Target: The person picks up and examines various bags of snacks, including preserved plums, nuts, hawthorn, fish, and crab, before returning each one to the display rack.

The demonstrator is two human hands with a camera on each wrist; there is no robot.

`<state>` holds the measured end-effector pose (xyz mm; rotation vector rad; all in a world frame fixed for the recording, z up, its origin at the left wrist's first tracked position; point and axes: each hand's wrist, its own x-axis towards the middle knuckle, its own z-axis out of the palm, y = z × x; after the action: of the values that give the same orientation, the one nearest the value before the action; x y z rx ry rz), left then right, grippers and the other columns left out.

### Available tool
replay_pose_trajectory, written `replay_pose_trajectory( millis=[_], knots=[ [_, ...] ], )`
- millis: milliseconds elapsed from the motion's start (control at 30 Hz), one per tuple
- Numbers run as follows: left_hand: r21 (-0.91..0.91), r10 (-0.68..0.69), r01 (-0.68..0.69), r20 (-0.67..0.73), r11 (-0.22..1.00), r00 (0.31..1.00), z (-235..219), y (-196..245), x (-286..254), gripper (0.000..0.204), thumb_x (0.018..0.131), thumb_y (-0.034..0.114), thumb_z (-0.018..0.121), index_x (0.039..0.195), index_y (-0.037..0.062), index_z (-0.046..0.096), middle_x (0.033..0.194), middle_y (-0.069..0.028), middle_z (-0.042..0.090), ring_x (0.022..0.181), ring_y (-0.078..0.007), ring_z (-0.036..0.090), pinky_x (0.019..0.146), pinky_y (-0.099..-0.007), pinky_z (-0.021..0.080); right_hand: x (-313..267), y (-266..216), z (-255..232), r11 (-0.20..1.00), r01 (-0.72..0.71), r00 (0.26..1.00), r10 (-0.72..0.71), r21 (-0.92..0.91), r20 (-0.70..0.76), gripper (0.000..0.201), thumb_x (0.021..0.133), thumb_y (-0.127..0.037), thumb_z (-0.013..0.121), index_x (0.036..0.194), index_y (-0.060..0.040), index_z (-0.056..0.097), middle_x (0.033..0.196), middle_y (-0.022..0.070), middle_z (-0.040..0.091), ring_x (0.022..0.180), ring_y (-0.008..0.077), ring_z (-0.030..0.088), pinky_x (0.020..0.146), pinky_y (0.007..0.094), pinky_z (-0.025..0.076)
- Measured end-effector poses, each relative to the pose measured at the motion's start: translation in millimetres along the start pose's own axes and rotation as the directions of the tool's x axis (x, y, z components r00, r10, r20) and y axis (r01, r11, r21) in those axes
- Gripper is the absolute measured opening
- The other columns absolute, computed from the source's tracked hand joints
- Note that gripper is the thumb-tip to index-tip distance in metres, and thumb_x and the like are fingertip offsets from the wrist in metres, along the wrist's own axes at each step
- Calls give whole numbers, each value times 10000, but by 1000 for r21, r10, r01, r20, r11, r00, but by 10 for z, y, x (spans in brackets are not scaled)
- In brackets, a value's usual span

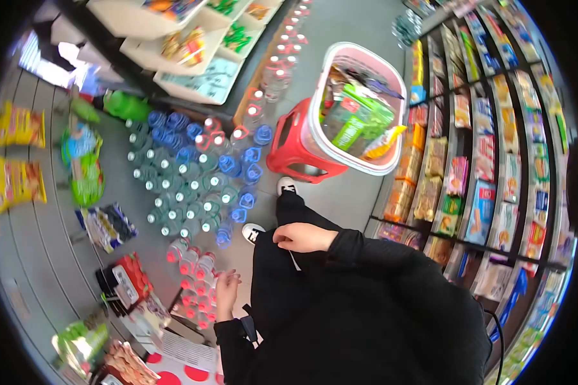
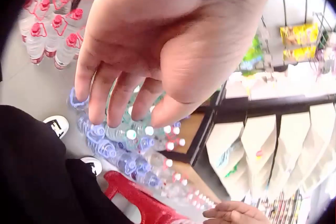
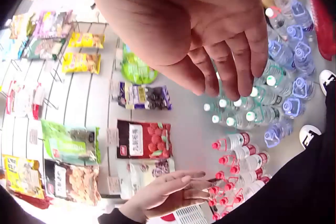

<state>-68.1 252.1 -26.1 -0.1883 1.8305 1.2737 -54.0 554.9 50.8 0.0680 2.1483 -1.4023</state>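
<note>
My left hand (image 1: pixel 227 295) hangs empty with relaxed fingers, next to the red-capped water bottles (image 1: pixel 199 273) on the floor. Its palm and loosely bent fingers fill the top of the left wrist view. My right hand (image 1: pixel 307 237) is held in front of my dark trousers, also holding nothing; the right wrist view has its fingers fairly straight. Ahead, a pink and white basket (image 1: pixel 352 165) stands on a red stool (image 1: pixel 286 147). Inside it lie a green bag (image 1: pixel 359 122), a yellow-orange packet (image 1: pixel 384 142) and other packets.
Green-tinted bottles with white caps (image 1: pixel 180 186) and blue-tinted bottles (image 1: pixel 241 192) crowd the floor to the left. Packaged snacks (image 1: pixel 19 183) hang on the left wall. Shelves of packets (image 1: pixel 481 167) rise on the right. Tilted white bins (image 1: pixel 202 77) stand at the front left.
</note>
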Motion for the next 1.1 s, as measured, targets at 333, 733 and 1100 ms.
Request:
replay_pose_trajectory(
  millis=[333, 733, 1100],
  knots=[
    [241, 257, -300, 194, 923, 947, 1197, 1944, 814, 241, 815, 83, 503, 1031, -20, 476, 917, -84, 557, 804, -127, 533, 701, -244, 428, -1014, 442, -1223, 991, 60, 898, 0, 122, -439, 185, 755, -127, 501, 892, -7, 532, 847, 143, 563, 829, 300, 536, 726, 363, 423],
    [488, 377, -756, 663, 437, 646, 4042, 3453, 1174, 287, 768, 221, 560, 951, 0, 557, 878, -136, 586, 795, -249, 581, 672, -311, 457, -2001, 1460, -2905, 972, -211, 537, 31, -99, -843, 169, 722, -82, 547, 885, -35, 548, 807, 109, 558, 770, 270, 553, 680, 343, 438],
    [684, 308, -641, 562, 349, 767, 4304, 3309, 1252, 473, 687, 506, 504, 657, 48, 616, 606, -148, 574, 540, -307, 564, 511, -399, 451, -1727, 1674, -3174, 928, -151, 782, -99, -340, -616, 319, 558, -10, 575, 874, -44, 585, 857, 104, 575, 887, 281, 519, 780, 345, 414]
  ],
)
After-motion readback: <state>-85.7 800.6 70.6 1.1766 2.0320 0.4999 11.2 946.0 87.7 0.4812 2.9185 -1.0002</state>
